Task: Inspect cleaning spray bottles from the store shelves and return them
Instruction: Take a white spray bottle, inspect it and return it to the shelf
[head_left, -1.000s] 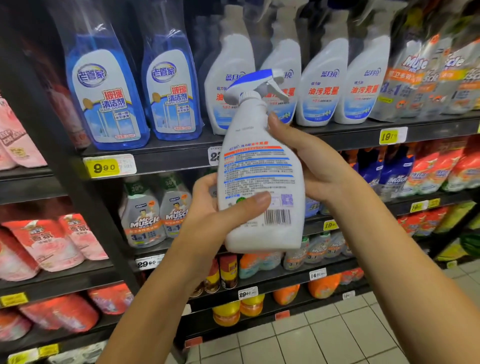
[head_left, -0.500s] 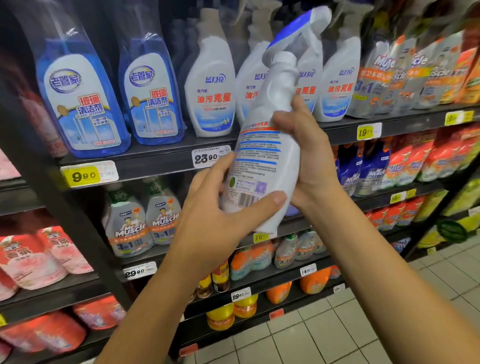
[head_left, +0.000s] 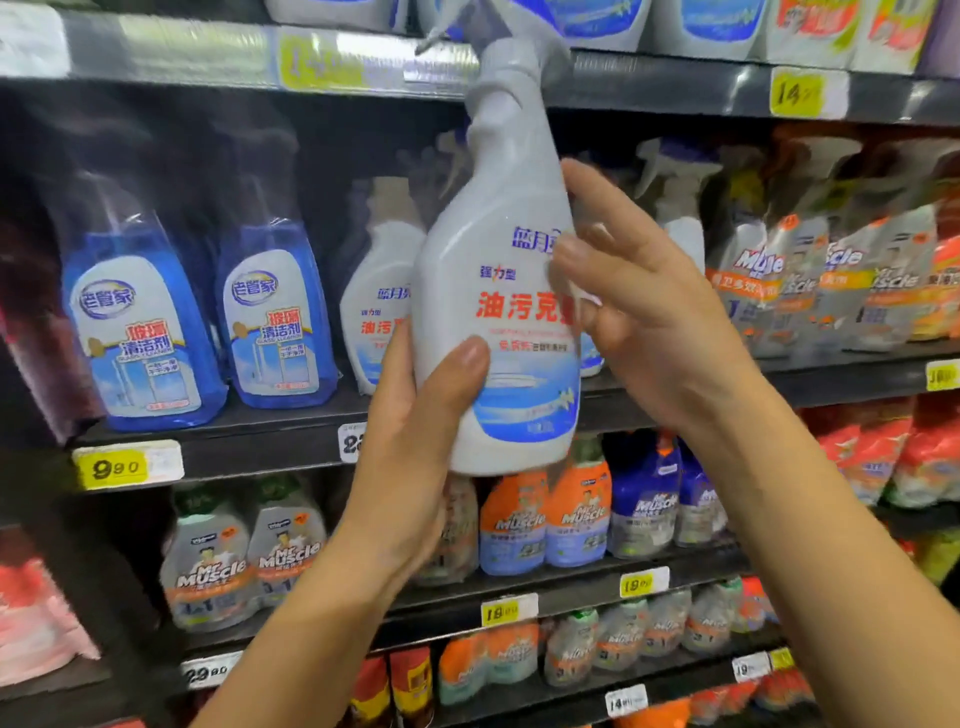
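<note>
Head view showed the white spray bottle (head_left: 493, 322) held upright in the air in front of the middle shelf (head_left: 249, 447), front label toward the camera and trigger head up by the shelf above. It looked like rigid moulded plastic with a smooth, probably slightly slick skin. If full, most of its weight would sit low, so the broad lower body or the narrow neck under the trigger seemed the sound places to hold it. The trigger itself looked a poor handle.

The left hand (head_left: 415, 447) gripped the lower body, thumb laid across the front and fingers hidden behind. The right hand (head_left: 639, 312) lay loose against the bottle's right side with fingers nearly straight. It was blurred, and how firmly it touched could not be told.

A matching white bottle (head_left: 379, 312) stood on the shelf just behind, with two blue bottles (head_left: 140, 332) further left above a yellow price tag (head_left: 127, 465).

Half a second before, the bottle had leaned with its head to the right and its back label and barcode toward the camera, while the right hand had been wrapped round its upper body. Since then it had been turned front-on and stood straight, and that hand had loosened.
</note>
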